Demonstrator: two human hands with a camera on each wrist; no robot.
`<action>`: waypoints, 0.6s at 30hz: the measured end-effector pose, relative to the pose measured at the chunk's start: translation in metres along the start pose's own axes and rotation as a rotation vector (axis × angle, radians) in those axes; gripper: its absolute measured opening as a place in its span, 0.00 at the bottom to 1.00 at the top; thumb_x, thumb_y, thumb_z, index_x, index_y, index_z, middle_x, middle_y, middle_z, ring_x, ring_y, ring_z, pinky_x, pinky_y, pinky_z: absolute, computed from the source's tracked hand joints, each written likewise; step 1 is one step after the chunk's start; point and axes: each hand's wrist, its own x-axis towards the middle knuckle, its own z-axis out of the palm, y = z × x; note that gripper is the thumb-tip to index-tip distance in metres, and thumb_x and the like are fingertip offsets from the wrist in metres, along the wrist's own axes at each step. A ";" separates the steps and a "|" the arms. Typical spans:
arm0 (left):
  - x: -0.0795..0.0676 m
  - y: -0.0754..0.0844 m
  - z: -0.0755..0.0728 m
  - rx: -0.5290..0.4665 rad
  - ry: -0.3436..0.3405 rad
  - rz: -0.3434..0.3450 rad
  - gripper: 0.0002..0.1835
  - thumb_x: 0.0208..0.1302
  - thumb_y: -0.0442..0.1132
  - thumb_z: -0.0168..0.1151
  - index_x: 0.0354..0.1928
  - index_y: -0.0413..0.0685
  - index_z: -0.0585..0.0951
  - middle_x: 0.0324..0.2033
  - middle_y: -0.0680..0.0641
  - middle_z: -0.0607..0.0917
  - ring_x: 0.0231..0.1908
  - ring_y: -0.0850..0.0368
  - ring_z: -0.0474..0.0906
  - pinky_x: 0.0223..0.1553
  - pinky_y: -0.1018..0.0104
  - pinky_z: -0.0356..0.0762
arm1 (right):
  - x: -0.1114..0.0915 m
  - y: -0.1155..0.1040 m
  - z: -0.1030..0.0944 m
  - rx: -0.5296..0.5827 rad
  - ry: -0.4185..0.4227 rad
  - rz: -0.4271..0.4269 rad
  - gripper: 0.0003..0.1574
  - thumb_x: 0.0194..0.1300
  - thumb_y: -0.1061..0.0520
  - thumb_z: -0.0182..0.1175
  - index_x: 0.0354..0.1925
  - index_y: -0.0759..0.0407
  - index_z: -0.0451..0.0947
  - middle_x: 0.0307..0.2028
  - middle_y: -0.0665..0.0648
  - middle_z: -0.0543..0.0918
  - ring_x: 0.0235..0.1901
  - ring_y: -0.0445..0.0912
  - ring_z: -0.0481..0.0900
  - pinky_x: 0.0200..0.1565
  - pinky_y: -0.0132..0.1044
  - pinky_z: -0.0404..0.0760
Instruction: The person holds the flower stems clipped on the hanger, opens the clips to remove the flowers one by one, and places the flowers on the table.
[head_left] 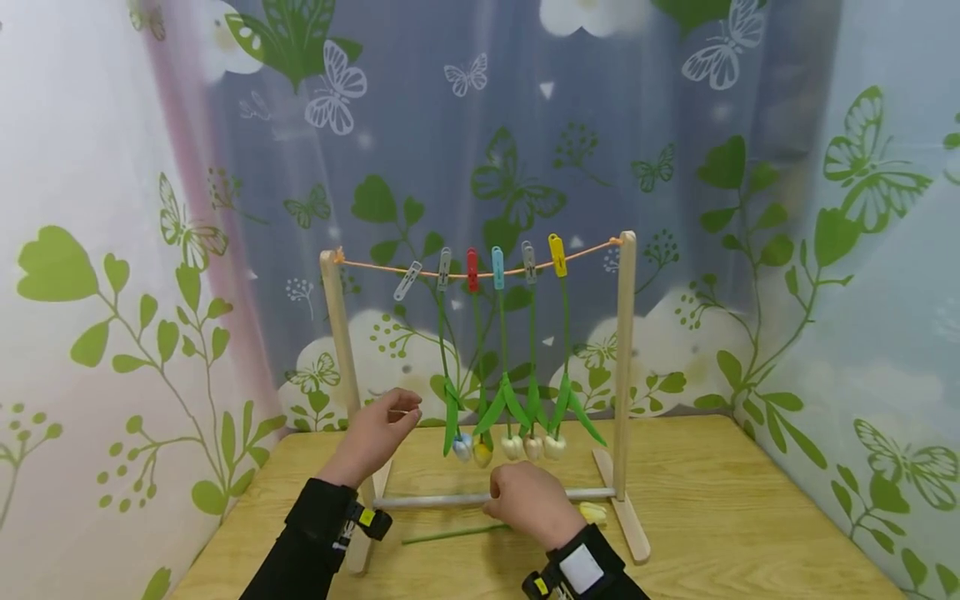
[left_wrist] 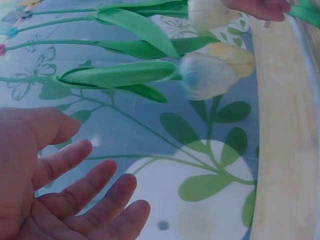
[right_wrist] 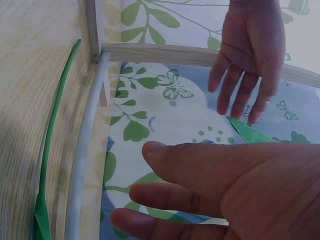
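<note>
My left hand [head_left: 378,433] is raised at the left of a wooden rack, its fingers [left_wrist: 95,187] spread apart and holding nothing. Over the rack's lower bar, my right hand [head_left: 536,500] has its fingers [right_wrist: 165,195] loosely extended with nothing in them. An artificial tulip lies on the table, its green stem [head_left: 450,535] in front of the bar and its pale yellow bloom [head_left: 592,512] to the right; my right hand covers its middle in the head view. Several tulips hang upside down, including a blue-white one [left_wrist: 207,77] nearest my left hand and a yellow one [head_left: 482,454].
Clothespins on an orange string [head_left: 375,267] hold the hanging stems; a tilted grey clothespin [head_left: 407,281] at the left holds none. The rack has two wooden posts [head_left: 626,358], feet [head_left: 630,529] and a grey bar [head_left: 435,502]. A patterned curtain [head_left: 420,175] hangs behind the wooden table [head_left: 720,508].
</note>
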 end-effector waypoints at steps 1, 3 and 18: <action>0.001 0.002 -0.002 0.004 0.001 0.002 0.15 0.75 0.54 0.55 0.59 0.66 0.76 0.56 0.54 0.80 0.59 0.51 0.78 0.56 0.53 0.79 | 0.000 0.000 0.000 0.000 0.001 0.001 0.09 0.62 0.48 0.70 0.29 0.49 0.83 0.22 0.42 0.78 0.18 0.38 0.72 0.21 0.33 0.72; 0.003 0.006 -0.004 0.003 0.001 0.005 0.15 0.75 0.56 0.54 0.59 0.68 0.76 0.56 0.55 0.80 0.59 0.51 0.77 0.56 0.54 0.79 | 0.000 -0.001 -0.001 -0.001 0.003 0.005 0.09 0.61 0.48 0.71 0.29 0.49 0.83 0.22 0.42 0.79 0.18 0.38 0.72 0.21 0.33 0.72; 0.018 0.040 -0.014 -0.197 -0.041 0.051 0.21 0.75 0.62 0.49 0.67 0.79 0.68 0.64 0.56 0.74 0.64 0.57 0.73 0.60 0.59 0.78 | -0.002 0.001 -0.001 0.036 -0.026 -0.003 0.11 0.63 0.48 0.70 0.27 0.48 0.80 0.19 0.43 0.76 0.17 0.39 0.71 0.20 0.33 0.68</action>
